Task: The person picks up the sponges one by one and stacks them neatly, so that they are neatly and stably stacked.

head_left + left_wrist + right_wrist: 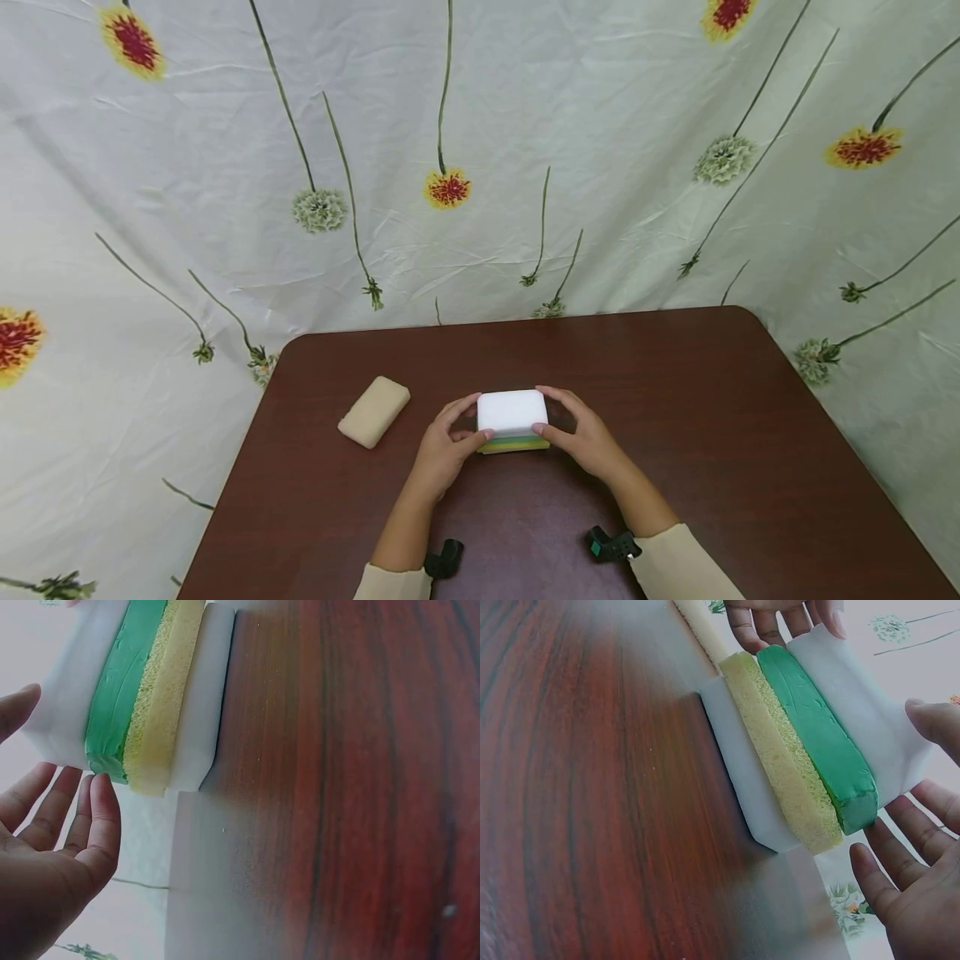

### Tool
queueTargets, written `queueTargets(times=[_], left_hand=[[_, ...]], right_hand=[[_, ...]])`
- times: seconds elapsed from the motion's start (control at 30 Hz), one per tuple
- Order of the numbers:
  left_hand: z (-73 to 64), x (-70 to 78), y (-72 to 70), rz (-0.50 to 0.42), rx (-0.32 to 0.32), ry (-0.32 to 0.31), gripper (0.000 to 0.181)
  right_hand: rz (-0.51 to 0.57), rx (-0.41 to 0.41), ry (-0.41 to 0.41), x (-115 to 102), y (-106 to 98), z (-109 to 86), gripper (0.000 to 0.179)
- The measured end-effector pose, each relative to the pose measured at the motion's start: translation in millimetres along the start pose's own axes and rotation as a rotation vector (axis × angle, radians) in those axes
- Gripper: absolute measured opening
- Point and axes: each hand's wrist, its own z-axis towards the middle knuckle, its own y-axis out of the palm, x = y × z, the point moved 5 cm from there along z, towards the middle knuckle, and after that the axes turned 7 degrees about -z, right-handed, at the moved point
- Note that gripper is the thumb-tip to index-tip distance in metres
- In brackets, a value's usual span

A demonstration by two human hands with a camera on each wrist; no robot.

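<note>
A stack stands on the brown table (712, 433). In the wrist views, its bottom layer is a white block (199, 712). Above that lies a yellow sponge (780, 757) with a smoother, paler lower layer, then a green block (821, 742) with a creased surface. Topmost is another white block (512, 411) with rounded corners. My left hand (442, 454) holds the left end of this top block, thumb at the front corner and fingers toward the back. At its right end, my right hand (588, 433) holds it the same way, its lower fingers beside the green block.
A beige rectangular block (374, 412) lies at a slant on the table, left of the stack. Behind the table's far edge hangs a white cloth (495, 100) printed with flowers. Dark wrist devices (611, 544) sit near both sleeves.
</note>
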Motion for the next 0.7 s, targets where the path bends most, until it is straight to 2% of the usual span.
queueTargets(times=[0.37, 0.53, 0.7], left_hand=[[1.4, -1.2, -0.7, 0.048, 0.014, 0.004, 0.064], [0.1, 1.0, -1.8, 0.059, 0.02, 0.043, 0.068], [-2.2, 8.2, -8.3, 0.045, 0.066, 0.095, 0.064]], right_hand=[[-0.034, 0.002, 0.025, 1.2, -0.7, 1.2, 0.059], [-0.034, -0.002, 0.033, 0.7, -1.8, 1.5, 0.06], [-0.034, -0.003, 0.027, -1.3, -2.6, 2.7, 0.061]])
